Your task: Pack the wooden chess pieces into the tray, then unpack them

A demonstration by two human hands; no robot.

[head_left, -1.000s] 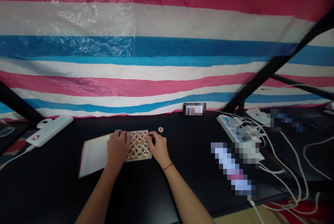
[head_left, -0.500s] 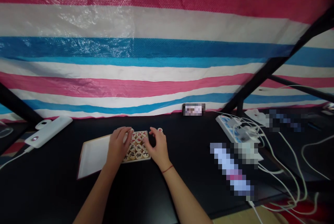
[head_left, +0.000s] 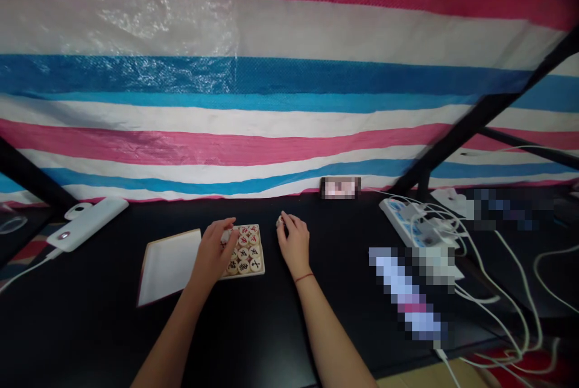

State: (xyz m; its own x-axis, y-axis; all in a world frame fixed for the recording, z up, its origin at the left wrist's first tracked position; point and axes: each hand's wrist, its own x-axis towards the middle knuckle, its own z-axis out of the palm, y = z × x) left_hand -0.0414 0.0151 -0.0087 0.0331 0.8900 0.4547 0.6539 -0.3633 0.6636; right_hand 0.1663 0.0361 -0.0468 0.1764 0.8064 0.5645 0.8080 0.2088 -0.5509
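My right hand [head_left: 295, 244] has its fingers closed on a round Chinese chess piece [head_left: 279, 220] on the black tabletop, to the right of the box. Over the left part of the shallow box [head_left: 263, 250], my left hand [head_left: 214, 250] is open, its thumb and fingers apart. Rows of xiangqi pieces [head_left: 243, 253] with red and black characters fill the visible part of the box; my left hand hides the rest. Left of it lies the open box lid [head_left: 166, 264], white inside, partly behind my left hand and forearm.
A white device [head_left: 88, 225] with a cable lies at the far left. Toward the back stands a small blurred screen [head_left: 340, 188]. On the right are a power strip [head_left: 398, 219] with tangled white cables and a blurred phone-like object [head_left: 407, 294]. A striped sheet [head_left: 253, 86] hangs behind.
My right hand has moved right from the box edge and closed on the loose piece there. My left hand stays over the box, with its fingers more spread. The view has shifted slightly.
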